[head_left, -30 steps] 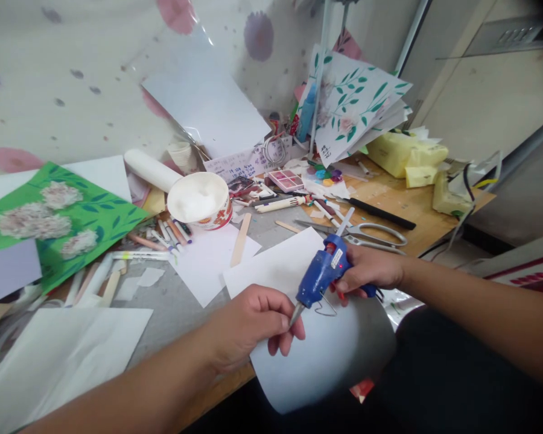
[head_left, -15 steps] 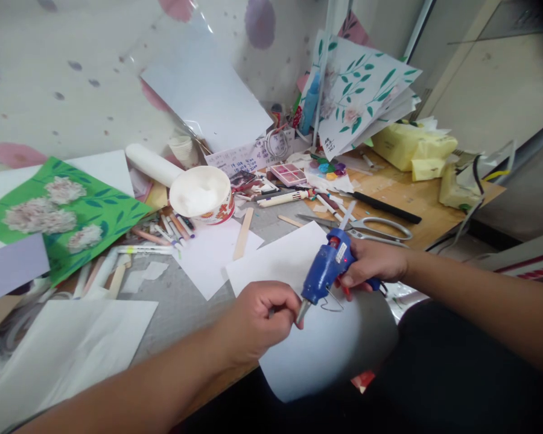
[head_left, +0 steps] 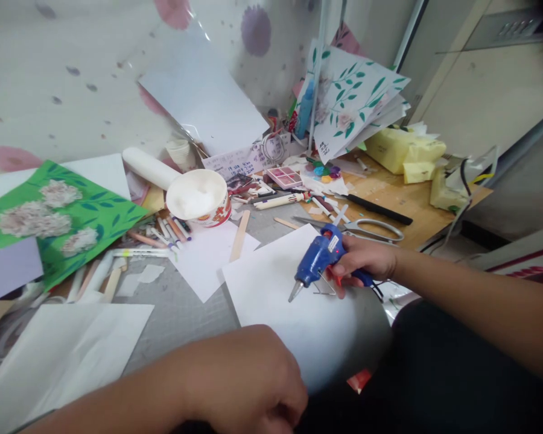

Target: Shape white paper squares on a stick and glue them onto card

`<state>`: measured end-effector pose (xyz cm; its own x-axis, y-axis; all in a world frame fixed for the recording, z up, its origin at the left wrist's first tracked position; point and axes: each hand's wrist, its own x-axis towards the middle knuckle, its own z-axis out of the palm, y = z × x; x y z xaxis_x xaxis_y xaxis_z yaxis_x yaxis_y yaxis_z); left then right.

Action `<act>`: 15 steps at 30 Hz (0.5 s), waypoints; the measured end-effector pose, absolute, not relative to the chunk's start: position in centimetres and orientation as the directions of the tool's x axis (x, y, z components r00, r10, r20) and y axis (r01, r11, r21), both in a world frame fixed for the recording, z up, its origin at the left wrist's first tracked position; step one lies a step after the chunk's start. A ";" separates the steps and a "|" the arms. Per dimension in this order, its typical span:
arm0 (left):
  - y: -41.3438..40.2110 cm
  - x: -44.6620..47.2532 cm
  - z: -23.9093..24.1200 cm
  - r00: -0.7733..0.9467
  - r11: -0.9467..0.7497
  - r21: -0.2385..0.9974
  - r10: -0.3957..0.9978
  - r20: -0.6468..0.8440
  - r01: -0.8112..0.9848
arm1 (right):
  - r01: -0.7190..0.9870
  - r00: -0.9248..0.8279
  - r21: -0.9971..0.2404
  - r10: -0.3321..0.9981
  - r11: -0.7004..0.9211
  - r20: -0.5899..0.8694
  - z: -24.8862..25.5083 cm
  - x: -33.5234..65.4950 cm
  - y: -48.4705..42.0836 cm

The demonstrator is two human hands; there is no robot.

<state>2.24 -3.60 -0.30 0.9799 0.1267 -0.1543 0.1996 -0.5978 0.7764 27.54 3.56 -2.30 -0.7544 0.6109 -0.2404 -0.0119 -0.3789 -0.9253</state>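
My right hand (head_left: 366, 259) is wrapped round the handle of a blue hot glue gun (head_left: 314, 259), with fingers by its red trigger. A glue stick (head_left: 341, 215) pokes out of the gun's back end. Its metal nozzle points down and left above a white sheet of paper (head_left: 257, 295), which curves down over the table's front edge. At the bottom, my left hand (head_left: 257, 380) is closed, fingers curled under and mostly hidden; anything in them is out of sight. It is apart from the nozzle, close to the sheet's near side.
Scissors (head_left: 375, 229) and a black-handled knife (head_left: 380, 209) lie behind the gun. A white paper tub (head_left: 217, 211), a wooden stick (head_left: 240, 235) and several markers (head_left: 165, 229) are further back. On the left sits a green flower card (head_left: 113, 211); yellow tissue packs (head_left: 398, 150) are at right.
My left hand has moved away from the nozzle, down towards the bottom of the view. My right hand keeps hold of the glue gun, which has shifted slightly left in view.
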 end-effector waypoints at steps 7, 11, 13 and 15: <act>-3.5 2.5 0.2 0.961 -0.676 0.686 0.228 -0.155 0.271 | -0.045 -0.712 -0.926 0.662 -0.375 -0.233 -2.5 27.4 3.2; -3.6 3.7 0.1 0.760 -0.215 0.845 0.580 -0.293 0.490 | -0.087 -0.621 -0.926 0.747 -0.367 -0.238 -2.4 26.9 2.5; -3.9 4.0 -0.5 0.649 0.078 0.895 0.661 -0.376 0.439 | -0.131 -0.540 -0.930 0.812 -0.344 -0.224 -2.0 26.3 1.9; -4.1 4.3 -1.3 0.612 0.229 0.930 0.703 -0.363 0.289 | -0.181 -0.449 -0.929 0.867 -0.324 -0.215 -1.4 25.3 1.1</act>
<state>4.26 -4.05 -1.27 0.6118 0.7029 -0.3628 0.2885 0.2288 0.9297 25.32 1.06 -1.45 -0.4488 0.8674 -0.2147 -0.1812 -0.3236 -0.9287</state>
